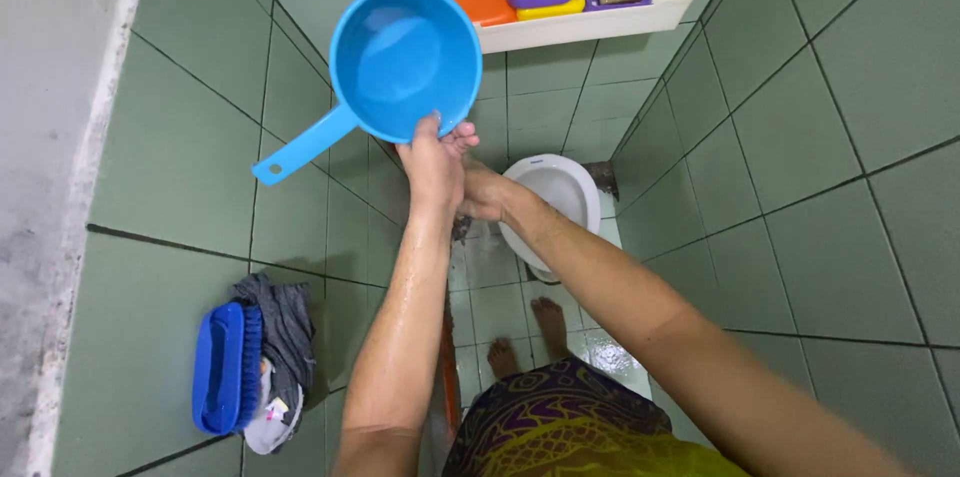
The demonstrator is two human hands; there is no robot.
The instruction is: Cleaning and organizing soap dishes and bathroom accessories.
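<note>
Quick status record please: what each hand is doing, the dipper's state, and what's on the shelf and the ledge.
left hand: holds the blue dipper by its rim, raised and tilted
right hand: pressed against the left wrist, holding nothing visible
dipper: looks empty, handle pointing down-left
shelf: orange, purple-and-yellow and purple soap boxes
ledge: blue scrub brush beside a grey cloth
floor: squat toilet, bare feet, wet tiles

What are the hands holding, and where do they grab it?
The left hand holds the round blue plastic water dipper by its bowl rim, not the handle. The right hand holds nothing visible.
</note>
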